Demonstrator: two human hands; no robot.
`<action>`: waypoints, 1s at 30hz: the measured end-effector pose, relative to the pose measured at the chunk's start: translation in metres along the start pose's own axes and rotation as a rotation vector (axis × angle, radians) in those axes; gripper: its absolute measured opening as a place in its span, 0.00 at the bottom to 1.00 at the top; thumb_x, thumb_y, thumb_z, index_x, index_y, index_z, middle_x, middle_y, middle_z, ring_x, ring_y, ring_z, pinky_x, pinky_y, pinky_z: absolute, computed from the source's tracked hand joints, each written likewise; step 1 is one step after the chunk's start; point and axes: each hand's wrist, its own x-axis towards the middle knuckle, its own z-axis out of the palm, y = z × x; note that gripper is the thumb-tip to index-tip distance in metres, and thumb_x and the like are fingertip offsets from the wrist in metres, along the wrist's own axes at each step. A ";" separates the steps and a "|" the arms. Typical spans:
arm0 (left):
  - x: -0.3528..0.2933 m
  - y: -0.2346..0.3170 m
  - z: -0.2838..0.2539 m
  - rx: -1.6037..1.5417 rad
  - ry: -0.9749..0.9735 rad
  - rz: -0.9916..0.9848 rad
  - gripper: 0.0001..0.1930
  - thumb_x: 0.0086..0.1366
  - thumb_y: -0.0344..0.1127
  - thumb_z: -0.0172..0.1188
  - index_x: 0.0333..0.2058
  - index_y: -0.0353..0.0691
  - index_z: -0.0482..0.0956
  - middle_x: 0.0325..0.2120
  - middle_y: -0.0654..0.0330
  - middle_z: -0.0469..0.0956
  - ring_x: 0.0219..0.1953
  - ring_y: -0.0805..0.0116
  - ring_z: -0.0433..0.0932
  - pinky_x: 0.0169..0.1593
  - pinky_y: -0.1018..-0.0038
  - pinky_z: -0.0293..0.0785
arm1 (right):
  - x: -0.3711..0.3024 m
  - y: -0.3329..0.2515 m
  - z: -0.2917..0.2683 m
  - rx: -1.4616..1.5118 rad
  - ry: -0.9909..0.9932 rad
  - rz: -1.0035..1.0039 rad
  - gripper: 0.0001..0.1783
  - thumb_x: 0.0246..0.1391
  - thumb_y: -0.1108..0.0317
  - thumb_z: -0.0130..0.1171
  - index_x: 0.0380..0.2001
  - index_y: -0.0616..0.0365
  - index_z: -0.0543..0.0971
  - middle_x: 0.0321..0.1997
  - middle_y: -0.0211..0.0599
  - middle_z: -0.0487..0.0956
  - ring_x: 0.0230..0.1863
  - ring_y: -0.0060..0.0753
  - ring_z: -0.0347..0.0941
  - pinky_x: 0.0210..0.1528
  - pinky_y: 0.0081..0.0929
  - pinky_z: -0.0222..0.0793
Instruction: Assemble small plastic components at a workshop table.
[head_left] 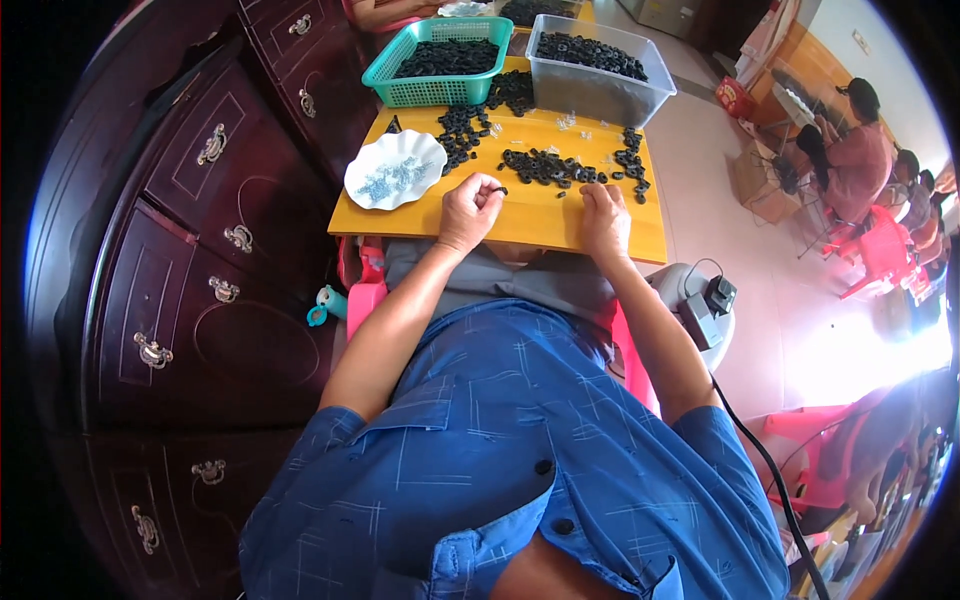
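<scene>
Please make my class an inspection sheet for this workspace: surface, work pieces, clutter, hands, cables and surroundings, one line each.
Surface: yellow tabletop, bare along much of its near edge.
Work pieces: small black pieces loose on the tabletop, more in a green basket and a clear bin; thin clear pieces on a white scalloped plate.
Clutter: clear bits scattered near the black pieces.
Hands: left hand pinches a black piece; right hand has fingers bunched, contents not visible.
Cables: black cable beside the wearer's right arm.
Surroundings: dark wooden drawers at left; people seated at right.
</scene>
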 end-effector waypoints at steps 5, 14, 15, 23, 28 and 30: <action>0.000 -0.005 0.001 0.015 -0.011 0.008 0.03 0.62 0.27 0.65 0.34 0.36 0.79 0.24 0.67 0.81 0.24 0.83 0.77 0.31 0.82 0.75 | -0.003 0.003 0.002 0.028 0.035 -0.046 0.05 0.62 0.69 0.54 0.38 0.53 0.79 0.40 0.47 0.77 0.42 0.56 0.76 0.44 0.48 0.73; -0.002 -0.005 0.002 0.046 -0.013 -0.003 0.04 0.62 0.28 0.65 0.34 0.37 0.80 0.23 0.67 0.80 0.24 0.83 0.77 0.32 0.81 0.76 | -0.004 0.008 0.005 -0.002 0.046 -0.074 0.05 0.63 0.69 0.53 0.37 0.53 0.79 0.38 0.45 0.78 0.42 0.54 0.75 0.44 0.47 0.73; -0.002 -0.007 0.002 0.041 -0.015 -0.002 0.04 0.62 0.28 0.65 0.34 0.37 0.80 0.23 0.67 0.80 0.25 0.83 0.77 0.32 0.81 0.76 | -0.003 0.007 0.007 0.000 0.047 -0.074 0.05 0.63 0.69 0.53 0.37 0.53 0.79 0.38 0.45 0.78 0.42 0.54 0.75 0.44 0.47 0.73; -0.002 -0.007 0.004 0.068 -0.018 -0.001 0.04 0.61 0.28 0.65 0.34 0.37 0.80 0.25 0.67 0.81 0.25 0.83 0.77 0.32 0.81 0.76 | -0.002 0.008 0.006 -0.006 0.045 -0.039 0.05 0.62 0.69 0.54 0.36 0.53 0.79 0.37 0.45 0.78 0.42 0.52 0.76 0.44 0.46 0.74; -0.003 -0.005 0.004 0.044 -0.029 -0.010 0.05 0.60 0.29 0.66 0.33 0.38 0.80 0.24 0.62 0.83 0.24 0.75 0.81 0.33 0.76 0.78 | -0.004 0.011 0.009 -0.013 0.042 -0.042 0.05 0.62 0.70 0.53 0.37 0.53 0.79 0.38 0.45 0.78 0.42 0.53 0.75 0.45 0.46 0.74; -0.003 -0.005 0.004 0.023 -0.020 -0.023 0.04 0.60 0.29 0.65 0.33 0.37 0.80 0.24 0.63 0.82 0.24 0.76 0.80 0.32 0.77 0.78 | -0.003 0.010 0.009 -0.013 0.026 -0.024 0.06 0.62 0.70 0.52 0.37 0.53 0.78 0.38 0.45 0.78 0.42 0.53 0.75 0.45 0.46 0.73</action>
